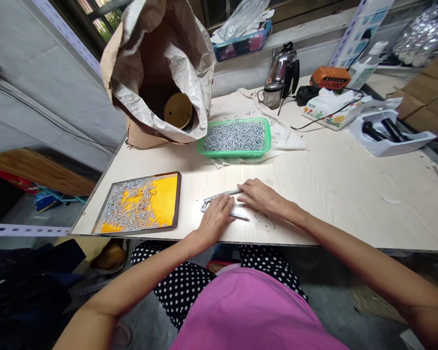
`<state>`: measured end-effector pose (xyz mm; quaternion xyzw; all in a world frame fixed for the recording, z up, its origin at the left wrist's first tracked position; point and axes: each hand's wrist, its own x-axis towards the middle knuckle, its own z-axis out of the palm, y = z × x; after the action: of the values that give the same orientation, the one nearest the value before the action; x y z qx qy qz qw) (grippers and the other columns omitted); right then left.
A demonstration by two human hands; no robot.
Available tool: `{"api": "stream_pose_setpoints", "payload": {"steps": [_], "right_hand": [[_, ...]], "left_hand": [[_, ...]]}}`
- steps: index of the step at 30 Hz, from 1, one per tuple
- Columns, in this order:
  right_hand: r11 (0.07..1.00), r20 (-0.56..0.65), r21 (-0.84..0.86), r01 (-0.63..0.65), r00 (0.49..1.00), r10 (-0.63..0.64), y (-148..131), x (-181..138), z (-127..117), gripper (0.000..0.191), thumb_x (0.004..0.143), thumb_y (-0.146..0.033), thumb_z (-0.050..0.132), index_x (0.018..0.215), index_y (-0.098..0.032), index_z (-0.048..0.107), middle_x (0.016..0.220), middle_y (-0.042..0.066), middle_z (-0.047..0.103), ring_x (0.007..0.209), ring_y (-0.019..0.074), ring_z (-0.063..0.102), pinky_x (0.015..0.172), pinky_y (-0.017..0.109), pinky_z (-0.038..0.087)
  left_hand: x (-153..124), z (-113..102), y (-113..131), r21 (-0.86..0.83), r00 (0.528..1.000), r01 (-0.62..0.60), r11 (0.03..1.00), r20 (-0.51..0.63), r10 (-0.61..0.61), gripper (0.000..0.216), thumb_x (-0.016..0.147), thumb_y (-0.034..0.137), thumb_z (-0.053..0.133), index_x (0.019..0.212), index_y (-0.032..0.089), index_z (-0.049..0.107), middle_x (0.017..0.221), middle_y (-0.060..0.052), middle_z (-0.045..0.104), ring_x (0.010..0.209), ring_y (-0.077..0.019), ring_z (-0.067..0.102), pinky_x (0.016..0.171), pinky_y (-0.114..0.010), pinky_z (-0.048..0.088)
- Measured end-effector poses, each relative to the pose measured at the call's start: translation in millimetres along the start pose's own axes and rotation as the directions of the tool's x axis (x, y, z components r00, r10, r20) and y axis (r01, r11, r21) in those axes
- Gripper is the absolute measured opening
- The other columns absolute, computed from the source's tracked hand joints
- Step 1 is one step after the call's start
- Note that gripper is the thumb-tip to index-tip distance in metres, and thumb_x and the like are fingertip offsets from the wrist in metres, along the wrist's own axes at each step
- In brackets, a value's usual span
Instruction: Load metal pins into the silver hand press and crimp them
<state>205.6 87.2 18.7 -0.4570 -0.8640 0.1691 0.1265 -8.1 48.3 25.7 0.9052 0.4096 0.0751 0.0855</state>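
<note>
A silvery metal tool with two long handles, like pliers (241,216), lies on the table in front of me with its handles spread apart. My left hand (216,218) rests over its middle, fingers bent across it and hiding part of it. At the end of the upper handle is my right hand (261,197), with thumb and fingers closing around the tip. Left of the hands sits a shallow tray (178,201) with a yellow bottom and many small metal pins (131,206). Beyond the hands stands a green basket (237,154) full of similar pins (237,136).
A large woven sack (146,133) stands open at the back left, a round tan object (178,111) inside. Toward the back right are a metal kettle (282,68), a glass cup (272,95), an orange battery pack (330,78), a tissue pack (332,112) and a white tray (394,146).
</note>
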Motion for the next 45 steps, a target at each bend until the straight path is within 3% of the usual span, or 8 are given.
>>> {"api": "stream_pose_setpoints", "payload": {"steps": [12,15,18,22,26,31,38,45], "right_hand": [[0.961,-0.054,-0.219,-0.168,0.986,0.160,-11,53,-5,0.017,0.094,-0.025,0.057,0.100,-0.018,0.071,0.107,0.011,0.066,0.105,0.0274,0.049,0.081,0.038,0.029],[0.972,-0.002,-0.208,0.113,0.993,-0.116,-42,53,-3,0.018,0.092,-0.025,0.061,0.107,-0.024,0.072,0.116,0.010,0.062,0.109,0.0278,0.046,0.081,0.038,0.030],[0.887,0.117,-0.140,0.441,0.896,-0.427,-75,53,11,0.009,0.089,-0.027,0.066,0.093,-0.027,0.074,0.109,0.006,0.064,0.108,0.0263,0.045,0.080,0.037,0.031],[0.798,0.163,-0.151,0.583,0.811,-0.562,-91,62,34,0.009,0.087,-0.022,0.067,0.079,-0.020,0.071,0.099,0.007,0.064,0.104,0.0258,0.047,0.079,0.038,0.033],[0.800,0.111,-0.059,0.597,0.800,-0.589,-90,72,50,0.011,0.091,-0.020,0.061,0.081,-0.017,0.066,0.098,0.008,0.065,0.100,0.0242,0.050,0.079,0.038,0.037],[0.801,-0.190,0.319,0.507,0.862,-0.470,-87,71,46,0.013,0.098,-0.020,0.046,0.094,-0.018,0.058,0.092,0.007,0.064,0.088,0.0191,0.055,0.079,0.034,0.043],[0.915,-0.585,0.344,0.210,0.810,0.034,-32,93,-21,0.011,0.094,-0.029,0.050,0.089,-0.022,0.058,0.083,0.005,0.063,0.075,0.0199,0.059,0.071,0.033,0.048],[0.989,-0.631,0.137,0.049,0.774,0.049,11,104,-78,0.027,0.093,-0.024,0.053,0.119,-0.019,0.058,0.113,0.012,0.060,0.092,0.0231,0.062,0.087,0.041,0.049]], "left_hand": [[-27,23,36,-0.172,0.998,-0.056,0.983,0.018,0.060,0.065,0.094,0.051,0.053,0.144,0.012,0.037,0.148,-0.021,0.045,0.144,-0.0347,0.031,0.117,-0.060,0.026],[-28,23,37,-0.222,0.999,-0.051,0.974,0.008,0.054,0.063,0.094,0.051,0.053,0.140,0.010,0.042,0.143,-0.022,0.049,0.141,-0.0344,0.037,0.115,-0.057,0.031],[-41,22,43,-0.268,0.996,-0.091,0.959,-0.011,0.092,0.052,0.094,0.050,0.054,0.128,0.010,0.054,0.128,-0.020,0.061,0.123,-0.0306,0.055,0.104,-0.046,0.047],[-70,4,39,-0.206,0.962,-0.264,0.942,-0.127,0.241,0.029,0.097,0.038,0.052,0.113,0.016,0.063,0.103,-0.011,0.070,0.095,-0.0206,0.065,0.086,-0.032,0.054],[-89,-36,-21,0.018,0.938,0.061,0.998,-0.343,-0.051,0.019,0.098,0.022,0.048,0.098,0.018,0.067,0.087,-0.006,0.068,0.082,-0.0179,0.060,0.076,-0.031,0.051],[-85,-78,-139,0.174,0.743,0.640,0.749,-0.391,-0.543,0.019,0.096,0.022,0.049,0.099,0.018,0.068,0.100,-0.009,0.064,0.099,-0.0226,0.054,0.083,-0.033,0.047],[-77,-84,-206,0.278,0.780,0.621,0.733,-0.130,-0.612,0.021,0.091,0.015,0.047,0.082,0.015,0.066,0.092,-0.013,0.062,0.096,-0.0257,0.052,0.081,-0.035,0.043],[-76,-82,-230,0.275,0.827,0.557,0.784,-0.104,-0.552,0.023,0.085,0.013,0.041,0.074,0.020,0.061,0.089,-0.013,0.066,0.092,-0.0294,0.056,0.083,-0.038,0.043]]}}
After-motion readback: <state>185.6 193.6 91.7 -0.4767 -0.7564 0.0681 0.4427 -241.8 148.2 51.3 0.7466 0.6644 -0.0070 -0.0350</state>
